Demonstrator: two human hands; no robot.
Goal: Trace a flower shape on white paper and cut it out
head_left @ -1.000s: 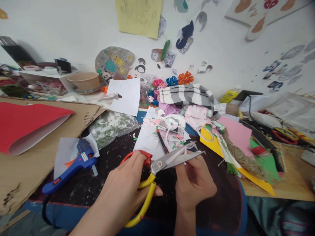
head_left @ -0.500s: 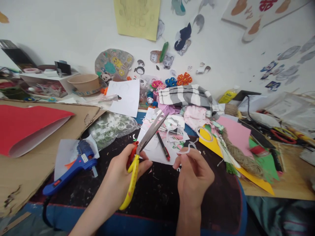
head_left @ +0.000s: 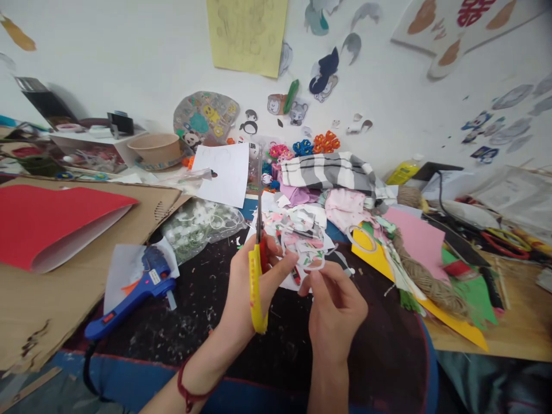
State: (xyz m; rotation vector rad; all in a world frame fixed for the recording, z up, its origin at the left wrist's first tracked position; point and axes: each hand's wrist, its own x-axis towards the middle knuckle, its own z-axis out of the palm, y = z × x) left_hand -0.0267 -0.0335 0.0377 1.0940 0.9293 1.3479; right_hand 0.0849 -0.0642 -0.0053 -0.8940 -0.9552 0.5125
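Observation:
My left hand (head_left: 244, 287) is closed around a pair of scissors (head_left: 256, 287) with yellow and red handles. Their blades point up and away, seen nearly edge-on, so how far they are spread is hard to see. To the right, my right hand (head_left: 336, 313) pinches a thin, curled white paper strip (head_left: 318, 266) between thumb and fingers. The left thumb tip reaches close to this strip; whether it touches cannot be seen. Behind both hands lie paper scraps (head_left: 308, 221) on white sheets, with a black and red pen (head_left: 296, 276) partly covered by the left hand.
A blue glue gun (head_left: 146, 287) rests at left beside cardboard (head_left: 166, 201) and a red sheet (head_left: 64, 218). Checked cloth (head_left: 328, 172) is heaped at the back. A roll of tape (head_left: 361, 238), yellow paper (head_left: 375, 259) and twine (head_left: 422, 276) lie at right.
My left hand has moved right towards my right hand, and the scissors have turned from slanting right to upright. The left thumb now reaches near the paper strip. The view has shifted slightly.

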